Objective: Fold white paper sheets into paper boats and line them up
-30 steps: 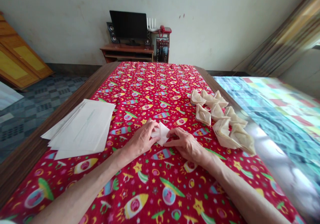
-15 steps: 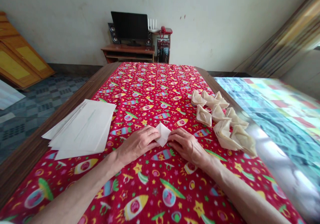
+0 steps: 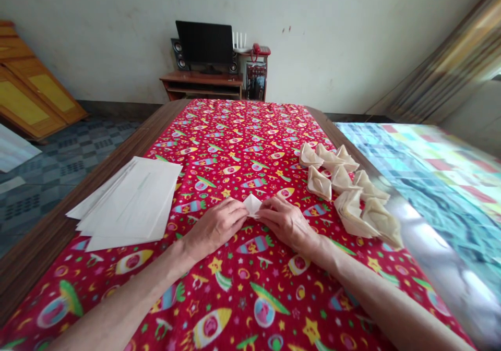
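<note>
A small folded piece of white paper (image 3: 252, 204) lies at the middle of the red patterned cloth (image 3: 219, 299). Its upper part shows as a peak; the lower edge is partly covered by fingers. My left hand (image 3: 222, 222) pinches its left side, fingers together. On the other side my right hand (image 3: 285, 220) grips the right corner, thumb and fingers closed on it. To the left rests a stack of white paper sheets (image 3: 133, 200), slightly fanned. Several folded cream paper shapes (image 3: 319, 183) with pointed ends stand in rows at the right.
The cloth covers a brown wooden table (image 3: 31, 267). Along its right side is a bed or surface with a checked cover (image 3: 438, 184). A monitor (image 3: 204, 43) on a small desk (image 3: 201, 80) stands by the far wall, and a wooden cabinet (image 3: 35, 85) at the left.
The paper's lower point has been folded up, so a diamond has become a smaller peaked shape. My right hand has shifted slightly left and both hands are closer together.
</note>
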The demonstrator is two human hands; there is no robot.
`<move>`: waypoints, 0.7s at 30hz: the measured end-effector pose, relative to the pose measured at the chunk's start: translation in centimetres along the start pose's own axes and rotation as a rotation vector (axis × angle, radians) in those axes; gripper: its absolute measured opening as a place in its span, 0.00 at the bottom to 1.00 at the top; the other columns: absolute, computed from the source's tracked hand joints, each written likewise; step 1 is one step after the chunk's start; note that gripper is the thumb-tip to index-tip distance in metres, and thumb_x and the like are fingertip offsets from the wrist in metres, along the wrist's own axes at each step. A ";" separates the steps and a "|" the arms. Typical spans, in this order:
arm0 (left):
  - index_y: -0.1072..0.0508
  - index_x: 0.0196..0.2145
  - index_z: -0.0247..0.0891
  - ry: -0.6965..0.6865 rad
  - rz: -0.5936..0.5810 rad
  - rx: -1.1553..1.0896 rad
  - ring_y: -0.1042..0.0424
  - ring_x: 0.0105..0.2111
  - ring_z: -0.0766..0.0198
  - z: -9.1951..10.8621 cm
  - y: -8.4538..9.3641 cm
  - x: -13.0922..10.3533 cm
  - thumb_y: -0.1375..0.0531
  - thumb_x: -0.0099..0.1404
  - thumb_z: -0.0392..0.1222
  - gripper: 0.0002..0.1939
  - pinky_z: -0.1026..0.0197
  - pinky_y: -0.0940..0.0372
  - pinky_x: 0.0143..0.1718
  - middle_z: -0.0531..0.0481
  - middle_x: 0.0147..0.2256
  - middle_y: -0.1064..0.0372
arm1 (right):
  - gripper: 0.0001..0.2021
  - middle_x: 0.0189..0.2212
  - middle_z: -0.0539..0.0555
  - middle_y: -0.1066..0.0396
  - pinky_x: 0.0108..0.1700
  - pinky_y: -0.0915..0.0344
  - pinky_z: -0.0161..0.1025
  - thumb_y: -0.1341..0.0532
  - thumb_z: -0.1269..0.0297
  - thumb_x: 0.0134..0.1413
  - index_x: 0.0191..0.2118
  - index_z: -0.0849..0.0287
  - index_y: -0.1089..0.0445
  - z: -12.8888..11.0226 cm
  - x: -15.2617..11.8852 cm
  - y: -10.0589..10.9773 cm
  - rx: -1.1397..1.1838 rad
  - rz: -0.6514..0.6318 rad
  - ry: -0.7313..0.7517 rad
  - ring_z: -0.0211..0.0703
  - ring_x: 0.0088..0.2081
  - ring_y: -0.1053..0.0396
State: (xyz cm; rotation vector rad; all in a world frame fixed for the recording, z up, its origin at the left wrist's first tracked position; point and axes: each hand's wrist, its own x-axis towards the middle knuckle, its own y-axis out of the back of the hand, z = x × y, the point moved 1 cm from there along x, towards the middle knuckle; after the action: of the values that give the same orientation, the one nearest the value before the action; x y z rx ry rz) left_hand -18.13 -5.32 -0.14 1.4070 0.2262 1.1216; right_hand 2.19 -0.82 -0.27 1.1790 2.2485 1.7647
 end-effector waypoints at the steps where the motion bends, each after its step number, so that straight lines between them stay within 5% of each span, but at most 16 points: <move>1: 0.31 0.40 0.37 0.019 0.010 -0.019 0.34 0.41 0.63 -0.1 -0.1 -0.1 0.48 0.68 0.33 0.07 0.60 0.35 0.45 0.49 0.39 0.32 | 0.09 0.37 0.53 0.30 0.39 0.37 0.34 0.45 0.63 0.62 0.39 0.55 0.27 0.1 0.1 -0.1 0.040 -0.002 -0.010 0.39 0.38 0.33; 6: 0.30 0.33 0.36 0.203 0.087 -0.136 0.33 0.36 0.65 -1.0 -0.5 -0.2 0.44 0.65 0.32 0.04 0.62 0.36 0.40 0.50 0.34 0.34 | 0.06 0.35 0.50 0.28 0.37 0.38 0.32 0.41 0.63 0.58 0.35 0.56 0.27 0.9 1.0 -0.2 0.228 0.031 -0.163 0.36 0.35 0.31; 11: 0.29 0.28 0.36 0.403 0.096 -0.179 0.35 0.32 0.66 -1.7 -0.2 0.0 0.40 0.61 0.36 0.05 0.64 0.38 0.34 0.52 0.31 0.38 | 0.09 0.28 0.49 0.30 0.31 0.42 0.31 0.41 0.60 0.57 0.29 0.57 0.28 0.6 1.5 -0.1 0.130 0.024 -0.327 0.35 0.29 0.34; 21: 0.32 0.25 0.35 0.456 0.046 -0.145 0.35 0.29 0.67 -0.7 0.2 0.6 0.43 0.64 0.38 0.09 0.64 0.40 0.32 0.51 0.30 0.39 | 0.08 0.29 0.49 0.28 0.33 0.44 0.31 0.40 0.59 0.56 0.30 0.56 0.29 0.5 1.7 0.2 0.024 -0.041 -0.361 0.35 0.30 0.33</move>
State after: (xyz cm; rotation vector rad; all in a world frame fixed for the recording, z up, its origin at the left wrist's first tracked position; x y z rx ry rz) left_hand -18.44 -4.46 0.20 1.0195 0.4295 1.4602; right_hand 1.29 0.63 0.38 1.3207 2.0692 1.3805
